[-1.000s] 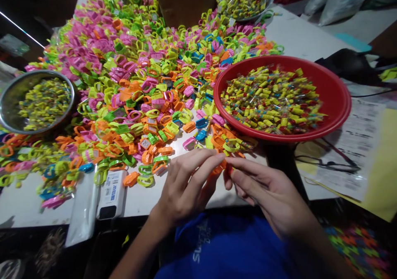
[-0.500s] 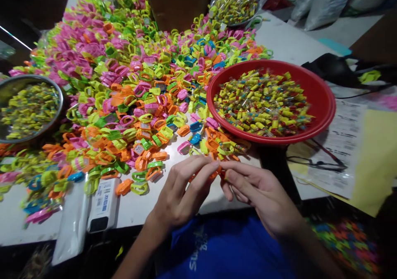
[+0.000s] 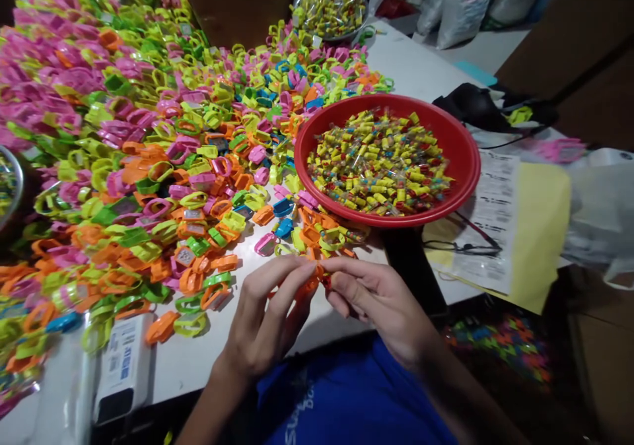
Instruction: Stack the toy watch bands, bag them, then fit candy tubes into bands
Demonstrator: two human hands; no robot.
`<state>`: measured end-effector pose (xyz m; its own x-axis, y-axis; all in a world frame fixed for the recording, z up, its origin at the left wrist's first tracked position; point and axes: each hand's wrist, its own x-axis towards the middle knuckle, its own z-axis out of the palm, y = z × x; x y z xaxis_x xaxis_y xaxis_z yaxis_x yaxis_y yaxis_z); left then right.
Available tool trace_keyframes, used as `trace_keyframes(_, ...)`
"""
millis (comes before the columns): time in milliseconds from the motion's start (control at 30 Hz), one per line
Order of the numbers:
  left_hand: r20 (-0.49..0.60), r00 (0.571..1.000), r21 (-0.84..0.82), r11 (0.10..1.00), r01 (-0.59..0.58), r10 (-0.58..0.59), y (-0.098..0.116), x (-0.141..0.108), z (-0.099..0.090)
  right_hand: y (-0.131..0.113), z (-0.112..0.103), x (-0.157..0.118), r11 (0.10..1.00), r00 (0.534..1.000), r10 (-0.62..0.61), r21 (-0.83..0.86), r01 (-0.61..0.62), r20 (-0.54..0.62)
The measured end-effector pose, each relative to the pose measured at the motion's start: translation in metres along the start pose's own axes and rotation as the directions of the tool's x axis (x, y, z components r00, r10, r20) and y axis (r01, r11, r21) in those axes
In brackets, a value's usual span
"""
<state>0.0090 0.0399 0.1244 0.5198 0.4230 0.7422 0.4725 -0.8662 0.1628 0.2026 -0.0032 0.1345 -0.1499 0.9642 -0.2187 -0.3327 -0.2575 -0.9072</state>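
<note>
My left hand (image 3: 270,313) holds an orange plastic piece (image 3: 308,285) near the table's front edge, its fingers partly hiding it. Close against it, my right hand (image 3: 379,303) pinches a small red piece (image 3: 325,280) between thumb and forefinger, touching the orange one. Just beyond the fingers lie loose orange, blue and pink plastic pieces. A red basin (image 3: 465,161) behind my right hand holds many small yellow pieces in clear wrap.
A large heap of coloured plastic pieces (image 3: 163,161) covers the left and middle. White box (image 3: 121,366) at front left; glasses (image 3: 463,247) and papers (image 3: 539,234) at right. Metal bowl (image 3: 14,187) at the left edge.
The view has turned to the right, so the table's things appear further left. Both hands stay together around the orange and red pieces.
</note>
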Motion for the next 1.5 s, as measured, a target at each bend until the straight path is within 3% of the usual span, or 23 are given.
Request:
trace_keyframes(200, 0.028, 0.998, -0.002, 0.999, 0.051, -0.051, -0.002, 0.004, 0.006, 0.003, -0.006, 0.005, 0.998, 0.999, 0.043, 0.042, -0.043, -0.004)
trace_keyframes(733, 0.091, 0.995, 0.021, 0.999, -0.048, 0.046, 0.003, -0.004, -0.003, 0.001, 0.001, -0.001, 0.999, 0.999, -0.033, -0.030, 0.032, -0.030)
trace_keyframes(967, 0.032, 0.996, 0.025, 0.996, -0.089, 0.089, -0.001, -0.008, 0.002, 0.003, 0.008, -0.004, 0.995, 0.995, -0.089, -0.053, 0.087, -0.035)
trace_keyframes(1100, -0.021, 0.998, -0.021, 0.998, -0.055, 0.054, -0.002, 0.001, 0.004, 0.002, 0.008, -0.009, 0.996, 0.999, -0.034, -0.085, 0.032, -0.026)
trace_keyframes(1300, 0.155, 0.988, -0.139, 0.990, 0.002, 0.020, -0.002, 0.005, 0.004, -0.007, -0.002, -0.008, 0.982, 0.998, -0.047, -0.184, 0.038, -0.045)
trace_keyframes(1500, 0.247, 0.968, -0.193, 0.981, 0.012, 0.037, -0.010, -0.004, 0.003, 0.004, -0.008, 0.006, 1.000, 0.999, -0.007, 0.017, 0.007, 0.037)
